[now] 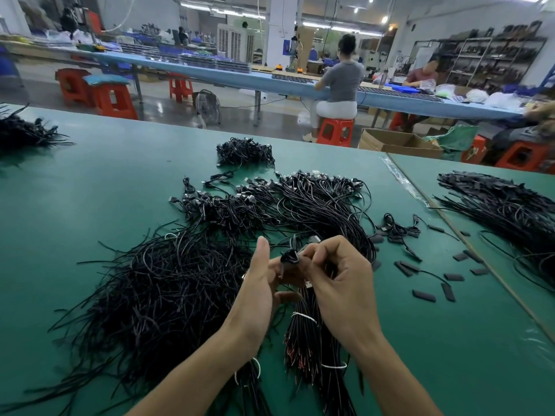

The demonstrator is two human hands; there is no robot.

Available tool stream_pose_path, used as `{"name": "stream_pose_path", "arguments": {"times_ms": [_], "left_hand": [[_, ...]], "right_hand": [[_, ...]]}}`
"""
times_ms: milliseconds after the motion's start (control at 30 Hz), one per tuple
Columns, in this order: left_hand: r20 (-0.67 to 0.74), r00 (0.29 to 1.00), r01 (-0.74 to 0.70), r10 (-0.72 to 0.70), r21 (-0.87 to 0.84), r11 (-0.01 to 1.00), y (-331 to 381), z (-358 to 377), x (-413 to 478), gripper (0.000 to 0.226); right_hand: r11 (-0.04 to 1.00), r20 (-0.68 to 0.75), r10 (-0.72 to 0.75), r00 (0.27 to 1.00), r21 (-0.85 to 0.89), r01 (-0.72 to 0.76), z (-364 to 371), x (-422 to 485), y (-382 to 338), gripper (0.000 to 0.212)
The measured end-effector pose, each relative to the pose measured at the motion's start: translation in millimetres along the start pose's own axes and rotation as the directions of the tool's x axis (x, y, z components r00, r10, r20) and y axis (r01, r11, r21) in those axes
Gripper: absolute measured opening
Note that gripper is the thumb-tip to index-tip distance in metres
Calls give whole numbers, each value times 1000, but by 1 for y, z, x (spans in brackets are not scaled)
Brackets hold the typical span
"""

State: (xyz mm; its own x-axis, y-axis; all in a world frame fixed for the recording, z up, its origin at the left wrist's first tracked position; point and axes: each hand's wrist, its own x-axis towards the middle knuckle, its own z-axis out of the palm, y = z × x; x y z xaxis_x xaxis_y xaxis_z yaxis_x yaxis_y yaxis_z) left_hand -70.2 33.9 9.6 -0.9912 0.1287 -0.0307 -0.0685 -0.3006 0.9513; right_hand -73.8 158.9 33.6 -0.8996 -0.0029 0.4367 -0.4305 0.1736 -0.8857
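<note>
My left hand (261, 283) and my right hand (336, 274) meet above the green table (90, 205). Between their fingertips sits a small black cable end (289, 256), pinched from both sides. My left thumb points up. A tied bundle of black wires (306, 340) with white ties lies under my hands. A big loose heap of black wires (168, 289) spreads to the left. Cables with plug ends (300, 196) lie piled behind my hands.
Short black sleeve pieces (423, 295) lie scattered to the right. Another wire pile (504, 211) is at far right, a small one (244, 153) at the back, one more (21, 130) at far left. People sit at a long blue table (240, 78) beyond.
</note>
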Motion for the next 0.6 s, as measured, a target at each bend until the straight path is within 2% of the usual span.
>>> {"name": "stream_pose_path", "arguments": {"times_ms": [67,133,233,367,467,533,600], "left_hand": [[-13,995,96,-97,-96,991,2,-1,4,73],[-29,985,162,-168,-157,974,3,-3,8,56],[-38,983,179,-182,-81,981,2,-8,11,35],[56,995,84,-83,-28,996,0,-19,11,30],[98,994,-66,50,166,984,0,-27,11,29],[89,982,-188,169,305,934,-2,-31,12,25],[126,944,-328,306,462,824,-5,-35,12,29]], "right_hand": [[996,31,-16,999,-88,19,-1,0,3,30],[988,77,-18,997,-153,29,-2,0,6,32],[977,89,9,996,-211,11,-3,-2,12,36],[974,80,30,996,-224,-12,-7,-3,17,35],[974,68,79,995,-219,-62,-10,-1,19,38],[982,69,134,989,-140,-123,-11,-1,21,39],[984,82,172,982,-69,-167,-12,-1,23,36]]}}
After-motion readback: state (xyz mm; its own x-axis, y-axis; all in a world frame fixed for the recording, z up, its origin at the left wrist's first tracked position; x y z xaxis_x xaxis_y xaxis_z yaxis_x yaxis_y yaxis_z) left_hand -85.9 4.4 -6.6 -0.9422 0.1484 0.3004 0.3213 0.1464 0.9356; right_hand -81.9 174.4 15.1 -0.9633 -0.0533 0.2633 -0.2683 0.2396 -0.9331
